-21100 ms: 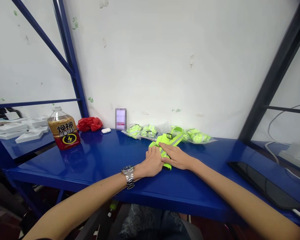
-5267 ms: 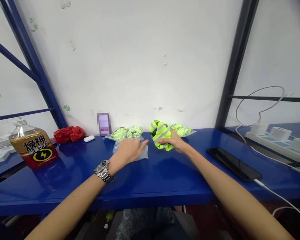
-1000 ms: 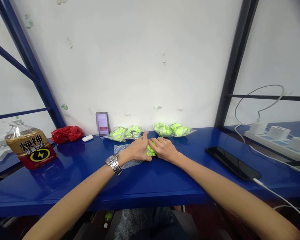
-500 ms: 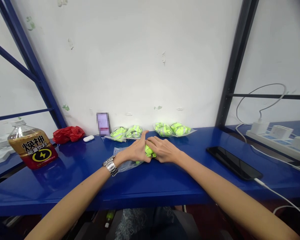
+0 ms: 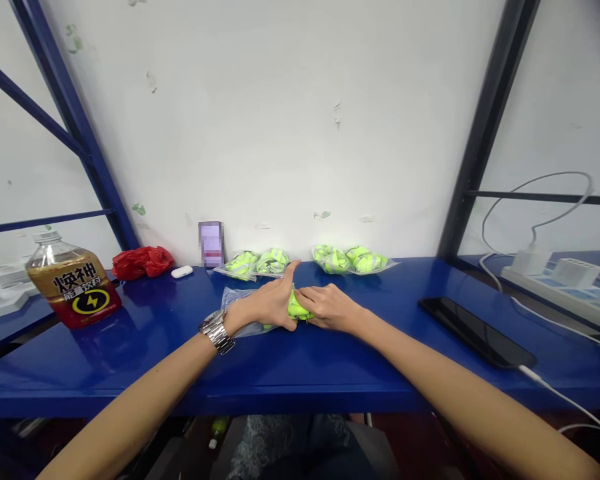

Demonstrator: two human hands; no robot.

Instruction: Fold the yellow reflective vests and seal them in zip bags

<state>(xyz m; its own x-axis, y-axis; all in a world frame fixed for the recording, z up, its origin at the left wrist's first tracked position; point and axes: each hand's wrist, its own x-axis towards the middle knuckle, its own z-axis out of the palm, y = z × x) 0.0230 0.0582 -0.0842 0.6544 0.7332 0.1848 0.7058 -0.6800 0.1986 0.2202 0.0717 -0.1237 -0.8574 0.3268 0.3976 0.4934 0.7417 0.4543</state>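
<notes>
Between my two hands is a crumpled neon-yellow bundle (image 5: 297,308), which looks like a rolled reflective vest. My left hand (image 5: 270,304), with a metal watch on its wrist, curves around the bundle's left side, thumb pointing up. The fingers of my right hand (image 5: 333,305) are closed on its right side. A clear plastic bag (image 5: 230,298) lies beneath my left hand and wrist, partly hidden. Behind my hands, against the wall, lie clear bags with similar striped bundles: one pair (image 5: 257,264) to the left and one pair (image 5: 353,260) to the right.
On the blue table (image 5: 300,373), a large drink bottle (image 5: 75,283), a red plastic bag (image 5: 143,263) and a white case (image 5: 182,272) are at left. A blurred-out phone (image 5: 211,244) leans on the wall. At right are a black phone (image 5: 477,331) on a cable and a power strip (image 5: 560,287).
The right hand's fingers have shifted slightly on the bundle, and more of its yellow surface shows between the hands. The whole view has shifted a little.
</notes>
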